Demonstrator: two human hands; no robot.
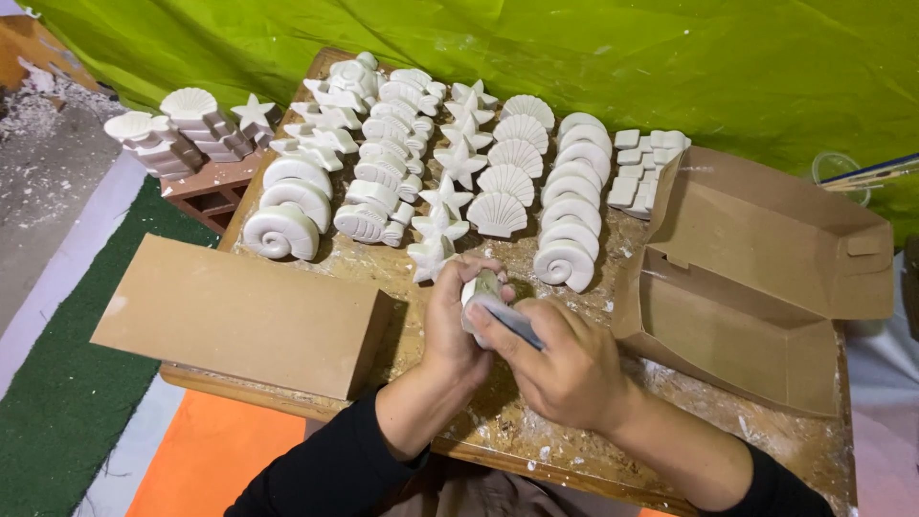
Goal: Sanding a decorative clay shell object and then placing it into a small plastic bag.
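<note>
Closed box (pixel 239 316) at the table's (pixel 670 460) left, open box (pixel 756 287) at its right, hands between them, rows of plaster shells (pixel 431 163) behind, more casts (pixel 187 129) on a brick (pixel 206 191) at far left.

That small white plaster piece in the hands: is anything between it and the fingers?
Nothing visible. The left hand grips the small white plaster piece directly, and the right hand presses a thin grey-blue tool against it.

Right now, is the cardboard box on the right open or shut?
Open. The cardboard box has its lid folded back, and its bare brown inside shows, with nothing visible in it.
</note>
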